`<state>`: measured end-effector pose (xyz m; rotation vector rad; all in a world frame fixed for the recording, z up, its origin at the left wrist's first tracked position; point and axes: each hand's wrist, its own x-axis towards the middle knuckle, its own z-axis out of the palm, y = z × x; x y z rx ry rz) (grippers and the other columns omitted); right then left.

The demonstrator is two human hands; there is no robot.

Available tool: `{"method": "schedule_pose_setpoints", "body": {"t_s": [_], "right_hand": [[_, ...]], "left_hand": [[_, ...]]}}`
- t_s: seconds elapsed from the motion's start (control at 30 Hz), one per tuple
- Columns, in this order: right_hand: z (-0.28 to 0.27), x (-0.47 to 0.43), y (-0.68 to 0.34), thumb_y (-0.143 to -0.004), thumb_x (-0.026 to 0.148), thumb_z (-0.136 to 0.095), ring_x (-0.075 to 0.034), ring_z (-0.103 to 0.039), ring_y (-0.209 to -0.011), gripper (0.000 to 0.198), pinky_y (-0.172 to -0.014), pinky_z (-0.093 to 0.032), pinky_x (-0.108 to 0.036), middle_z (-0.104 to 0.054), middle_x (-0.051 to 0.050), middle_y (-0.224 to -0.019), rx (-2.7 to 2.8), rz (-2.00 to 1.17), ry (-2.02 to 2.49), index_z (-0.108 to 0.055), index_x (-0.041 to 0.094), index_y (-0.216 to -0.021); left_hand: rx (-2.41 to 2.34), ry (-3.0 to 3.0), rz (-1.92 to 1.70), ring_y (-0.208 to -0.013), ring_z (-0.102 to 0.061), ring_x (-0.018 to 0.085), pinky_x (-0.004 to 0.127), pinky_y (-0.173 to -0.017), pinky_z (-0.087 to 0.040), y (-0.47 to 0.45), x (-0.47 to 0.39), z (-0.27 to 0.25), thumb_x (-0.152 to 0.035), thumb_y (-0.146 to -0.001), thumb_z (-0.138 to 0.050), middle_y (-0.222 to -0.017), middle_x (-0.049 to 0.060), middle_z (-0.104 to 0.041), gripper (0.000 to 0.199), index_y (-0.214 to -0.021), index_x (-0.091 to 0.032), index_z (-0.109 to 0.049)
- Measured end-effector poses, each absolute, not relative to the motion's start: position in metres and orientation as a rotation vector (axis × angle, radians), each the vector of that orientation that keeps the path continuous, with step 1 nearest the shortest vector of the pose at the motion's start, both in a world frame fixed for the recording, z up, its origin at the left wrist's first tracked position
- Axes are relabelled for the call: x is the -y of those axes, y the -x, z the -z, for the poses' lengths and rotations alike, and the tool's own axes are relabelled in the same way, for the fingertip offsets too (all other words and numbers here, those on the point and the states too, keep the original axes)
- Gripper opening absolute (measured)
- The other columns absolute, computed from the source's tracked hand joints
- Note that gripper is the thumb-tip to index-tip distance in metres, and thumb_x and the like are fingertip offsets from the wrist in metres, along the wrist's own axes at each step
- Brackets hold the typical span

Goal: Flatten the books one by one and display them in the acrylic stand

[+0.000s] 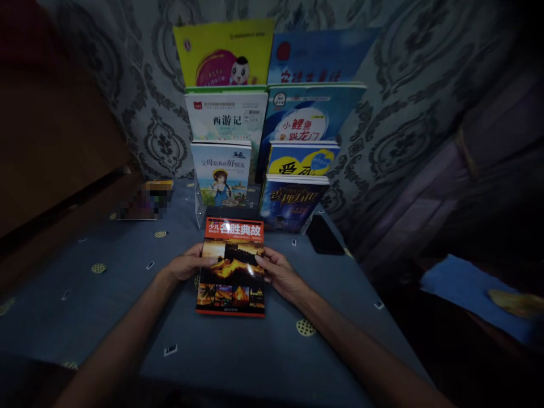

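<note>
A red-bordered book point(232, 283) with a picture of a wall and small photos on its cover is held up by its two side edges. My left hand point(187, 263) closes on its left edge, thumb on the front cover. On the opposite edge my right hand point(278, 271) grips it the same way, its other fingers behind the book. Just beyond stands a tiered book rack point(198, 212), its left side partly see-through. In its left column a book with a girl in a hat point(223, 175) is lowest; a dark blue book point(293, 204) is lowest on the right.
A dark phone-like slab point(325, 235) lies right of the rack. Some blurred-out books point(147, 201) lie at the left back. A patterned curtain point(164, 130) hangs behind the table point(127, 306). Past the table's right edge is a blue cloth-like sheet point(461, 289).
</note>
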<state>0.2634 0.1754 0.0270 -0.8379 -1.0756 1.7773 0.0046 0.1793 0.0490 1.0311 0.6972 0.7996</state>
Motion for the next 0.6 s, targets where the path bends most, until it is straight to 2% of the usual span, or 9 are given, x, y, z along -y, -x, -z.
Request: {"method": "schedule_pose_setpoints", "body": {"t_s": [0.17,0.43,0.6], "right_hand": [[-0.03,-0.175,-0.264,-0.065,0.044,-0.092,-0.005,-0.05,-0.054,0.049,-0.043,-0.034,-0.015,-0.066,0.002,-0.077,1.025,-1.86,0.788,-0.074,0.02,-0.104],[-0.029,-0.174,-0.265,-0.064,0.042,-0.093,-0.007,-0.057,-0.058,0.043,-0.047,-0.045,-0.016,-0.066,0.001,-0.076,1.064,-1.968,0.716,-0.074,0.017,-0.092],[-0.028,-0.172,-0.267,-0.066,0.047,-0.091,-0.006,-0.057,-0.057,0.046,-0.047,-0.045,-0.015,-0.065,0.001,-0.075,1.182,-2.079,0.633,-0.074,0.015,-0.094]], "left_hand": [[-0.753,-0.933,-0.898,-0.09,-0.075,0.023,0.028,-0.084,-0.056,-0.008,-0.178,-0.051,-0.029,-0.065,-0.09,-0.105,0.011,-0.079,0.045,-0.106,-0.015,-0.076],[-0.793,-0.812,-0.985,-0.086,-0.077,0.025,0.029,-0.078,-0.06,-0.01,-0.181,-0.044,-0.029,-0.067,-0.089,-0.1,0.01,-0.08,0.04,-0.102,-0.017,-0.075],[-0.819,-0.74,-1.09,-0.086,-0.077,0.025,0.03,-0.078,-0.061,-0.007,-0.19,-0.032,-0.034,-0.066,-0.089,-0.093,0.006,-0.08,0.039,-0.099,-0.018,-0.075]]}}
